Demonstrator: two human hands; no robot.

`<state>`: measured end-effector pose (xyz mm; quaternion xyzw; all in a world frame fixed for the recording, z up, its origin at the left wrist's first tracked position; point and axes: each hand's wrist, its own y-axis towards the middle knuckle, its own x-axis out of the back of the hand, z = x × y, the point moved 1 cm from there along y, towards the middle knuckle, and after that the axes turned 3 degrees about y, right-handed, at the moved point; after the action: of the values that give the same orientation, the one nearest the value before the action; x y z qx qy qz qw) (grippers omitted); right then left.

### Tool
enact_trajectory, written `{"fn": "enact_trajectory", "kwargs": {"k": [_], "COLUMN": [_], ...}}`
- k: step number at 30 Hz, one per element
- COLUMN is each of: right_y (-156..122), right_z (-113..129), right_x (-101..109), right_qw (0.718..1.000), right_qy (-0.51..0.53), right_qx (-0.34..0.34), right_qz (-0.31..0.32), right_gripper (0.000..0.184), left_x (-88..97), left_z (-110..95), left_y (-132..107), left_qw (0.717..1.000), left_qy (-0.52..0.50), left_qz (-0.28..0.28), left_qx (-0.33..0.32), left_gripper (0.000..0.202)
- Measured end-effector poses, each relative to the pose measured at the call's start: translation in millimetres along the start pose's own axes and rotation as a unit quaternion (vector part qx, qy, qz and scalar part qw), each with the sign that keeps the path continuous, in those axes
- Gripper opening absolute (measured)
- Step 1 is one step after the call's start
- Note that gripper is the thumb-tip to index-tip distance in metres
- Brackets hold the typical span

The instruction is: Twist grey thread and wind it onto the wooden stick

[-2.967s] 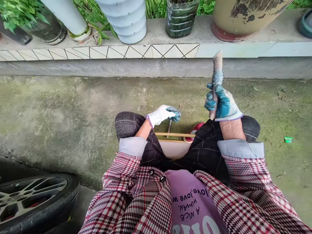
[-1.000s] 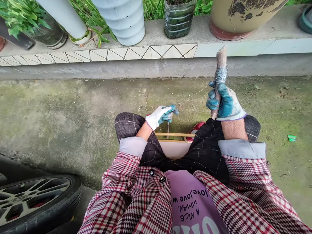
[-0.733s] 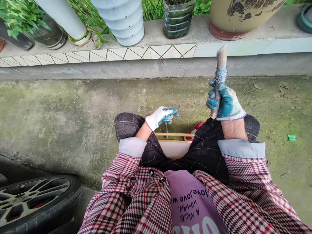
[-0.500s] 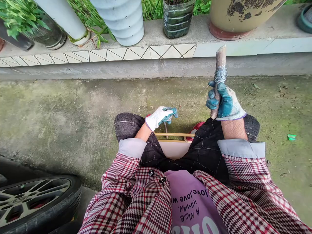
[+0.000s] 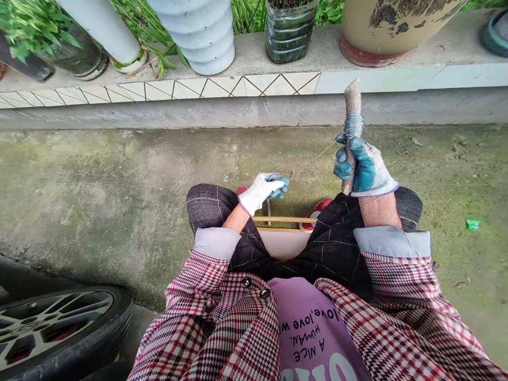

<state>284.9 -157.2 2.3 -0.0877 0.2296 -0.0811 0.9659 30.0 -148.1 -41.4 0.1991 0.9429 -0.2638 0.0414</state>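
Note:
My right hand [image 5: 363, 168], in a blue-and-white glove, is closed round a wooden stick [image 5: 351, 114] held upright, with a coil of thin grey wire [image 5: 354, 125] wound near its top. A fine wire strand [image 5: 317, 156] runs taut from the coil down to my left hand [image 5: 262, 190]. This gloved hand is closed over the top of a thin rod [image 5: 268, 210] that stands between my knees, just above a pale wooden frame [image 5: 282, 218]. What the fingers pinch at the wire's end is too small to make out.
A tiled concrete ledge [image 5: 254, 83] crosses the top, carrying a pale ribbed pot [image 5: 198, 32], a dark bottle planter [image 5: 290, 29] and a large tan pot [image 5: 389, 26]. A car wheel [image 5: 55, 328] sits bottom left. A green scrap [image 5: 472, 223] lies on the mossy concrete at right.
The right hand tilted the stick slightly back to the left and lower. The left hand shifted a little at the rod top, fingers turning, with the wire still stretched between the hands.

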Motion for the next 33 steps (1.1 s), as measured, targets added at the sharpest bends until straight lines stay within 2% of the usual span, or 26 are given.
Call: {"fn": "enact_trajectory", "kwargs": {"k": [3, 5, 7, 11, 14, 16, 21, 25, 28, 33], "right_y": [1.1, 1.6, 1.9, 1.8, 1.4, 0.5, -4.1, -6.2, -5.9, -5.1], "right_z": [-0.1, -0.1, -0.2, -1.4, -2.2, -2.6, -5.3, -10.3, -12.3, -13.0], "right_x": [1.2, 1.7, 1.9, 2.6, 3.0, 2.0, -9.0, -20.0, -21.8, -15.3], "right_qw": [1.000, 1.000, 1.000, 1.000, 1.000, 1.000, 0.998, 0.995, 0.992, 0.992], "right_qy": [0.005, 0.014, 0.022, 0.024, 0.010, -0.006, -0.058, -0.093, -0.109, -0.100], "right_qx": [-0.001, 0.001, 0.006, -0.003, -0.005, -0.007, -0.024, -0.044, -0.055, -0.073], "right_qz": [0.000, 0.001, -0.001, 0.005, 0.011, 0.012, 0.012, 0.012, 0.009, 0.021], "right_gripper": [0.053, 0.053, 0.053, 0.053, 0.050, 0.049, 0.045, 0.046, 0.047, 0.046], "left_x": [3.5, 6.0, 7.0, 7.2, 8.1, 7.9, 2.4, 3.0, 6.6, 9.6], "left_z": [0.9, 1.8, 2.9, 5.0, 5.9, 6.3, 7.2, 5.6, 5.2, 9.7], "left_y": [0.0, -0.9, -2.0, -0.9, 1.9, 2.8, 4.1, 4.3, 3.8, 5.8], "left_qw": [0.998, 0.998, 0.999, 0.991, 0.987, 0.989, 0.991, 0.990, 0.991, 0.996], "left_qy": [-0.033, -0.045, -0.047, -0.037, -0.029, -0.016, -0.016, -0.026, -0.025, -0.014], "left_qz": [-0.048, -0.040, 0.011, 0.130, 0.155, 0.149, 0.124, 0.107, 0.095, 0.084], "left_qx": [-0.012, -0.008, -0.003, 0.017, 0.023, 0.007, -0.051, -0.086, -0.086, -0.040], "left_gripper": [0.010, 0.010, 0.018, 0.057, 0.071, 0.069, 0.041, 0.030, 0.025, 0.018]}}
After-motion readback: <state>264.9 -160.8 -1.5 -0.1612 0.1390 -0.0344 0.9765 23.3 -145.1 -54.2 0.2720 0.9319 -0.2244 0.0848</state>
